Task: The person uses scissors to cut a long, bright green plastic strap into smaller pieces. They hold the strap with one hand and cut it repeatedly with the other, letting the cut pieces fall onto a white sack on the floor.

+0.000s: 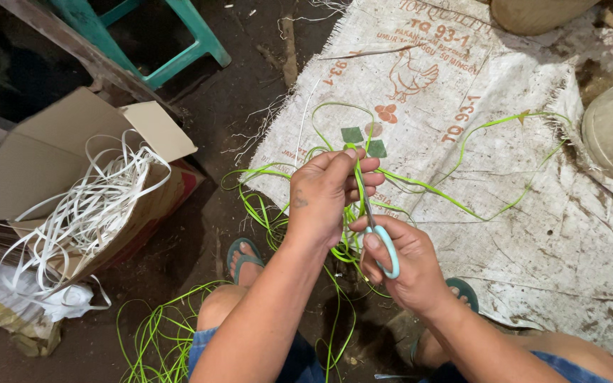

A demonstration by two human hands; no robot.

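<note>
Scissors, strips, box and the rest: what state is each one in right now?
Scissors: held in the right hand, blades against a green strip.
Green strips: loose, tangled across sack and floor; one pinched in the left hand.
Cardboard box: open, flaps up, white strips spilling out.
Woven sack: spread flat, dirty, frayed at the edge.
Teal stool: standing upright.

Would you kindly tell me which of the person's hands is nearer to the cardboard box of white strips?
The left hand is nearer, just right of the cardboard box. The right hand, holding the scissors, is farther right.
</note>
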